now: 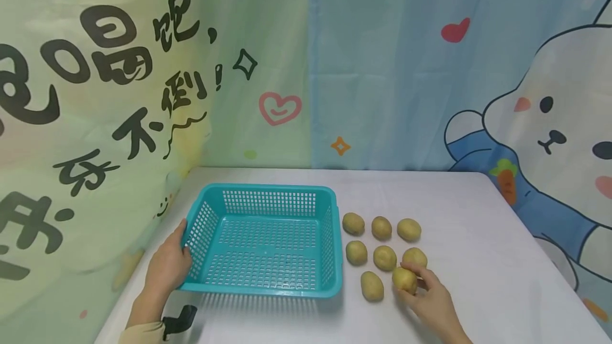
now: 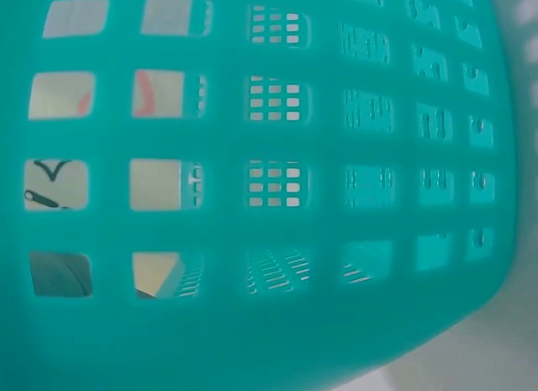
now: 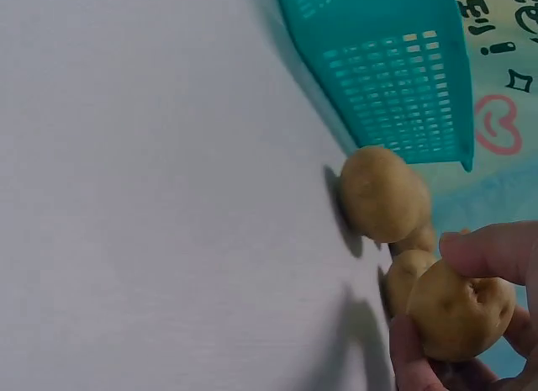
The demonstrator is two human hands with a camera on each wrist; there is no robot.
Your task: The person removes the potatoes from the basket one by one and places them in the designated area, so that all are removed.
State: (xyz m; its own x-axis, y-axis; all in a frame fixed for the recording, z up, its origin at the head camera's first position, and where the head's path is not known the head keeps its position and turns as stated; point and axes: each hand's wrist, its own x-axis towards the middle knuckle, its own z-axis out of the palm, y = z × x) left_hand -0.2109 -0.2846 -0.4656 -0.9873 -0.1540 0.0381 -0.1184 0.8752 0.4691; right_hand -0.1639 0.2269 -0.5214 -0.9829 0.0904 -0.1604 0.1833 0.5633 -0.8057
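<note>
A turquoise plastic basket with perforated walls stands on the table, nothing inside it. My left hand grips its left side, thumb at the rim. In the left wrist view the basket's wall fills most of the picture and the hand is out of sight. Right of the basket, my right hand holds a potato between thumb and fingers. The right wrist view shows this potato with the thumb on its upper side. Another potato lies to its left.
Several more potatoes lie in loose rows beside the basket's right wall. The white table reaches back to a printed curtain. A black strap-like piece shows by the left wrist.
</note>
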